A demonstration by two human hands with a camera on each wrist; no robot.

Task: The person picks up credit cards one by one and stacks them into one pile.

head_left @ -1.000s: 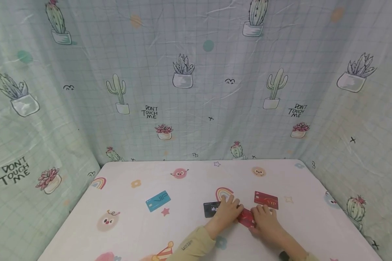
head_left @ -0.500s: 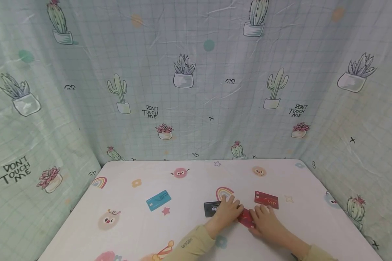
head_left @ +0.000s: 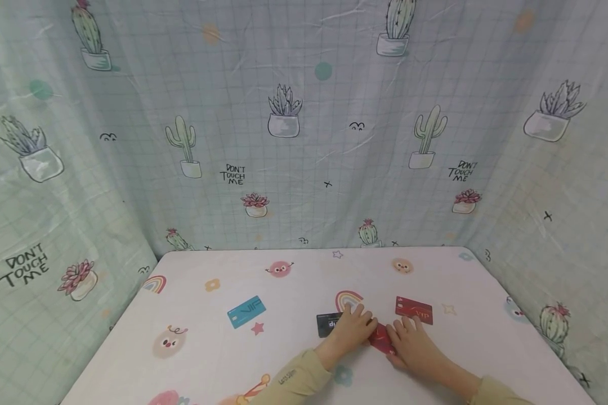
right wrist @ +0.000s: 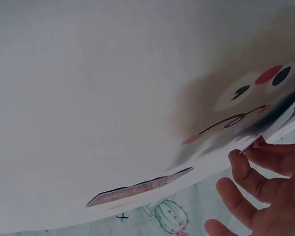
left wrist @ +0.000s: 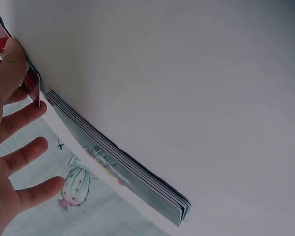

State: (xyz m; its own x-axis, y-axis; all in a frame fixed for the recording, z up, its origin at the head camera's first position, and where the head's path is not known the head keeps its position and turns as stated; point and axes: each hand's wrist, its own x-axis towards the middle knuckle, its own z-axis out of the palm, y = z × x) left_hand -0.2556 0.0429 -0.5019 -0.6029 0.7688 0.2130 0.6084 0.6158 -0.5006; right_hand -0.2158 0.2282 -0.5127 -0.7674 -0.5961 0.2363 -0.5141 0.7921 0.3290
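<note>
Over the right-centre of the table, my left hand [head_left: 352,328] and right hand [head_left: 415,346] hold a red card [head_left: 381,338] between them. The left wrist view shows the left thumb and forefinger pinching the red card [left wrist: 32,83], the other fingers spread. From the right wrist, the card [right wrist: 275,127] appears edge-on, pinched at the fingertips of the right hand [right wrist: 270,191]. Left of the left hand lies a black card stack [head_left: 327,324], partly covered by that hand; its layered edges [left wrist: 123,157] show in the left wrist view.
A red VIP card stack [head_left: 414,310] lies just beyond the right hand. A blue card stack [head_left: 246,312] lies farther left. The white printed tablecloth [head_left: 202,315] covers the table, and a cactus-patterned curtain [head_left: 304,146] stands behind and at both sides.
The right hand has shifted slightly along the red card, and its forearm has swung a little to the right. The left hand has hardly moved.
</note>
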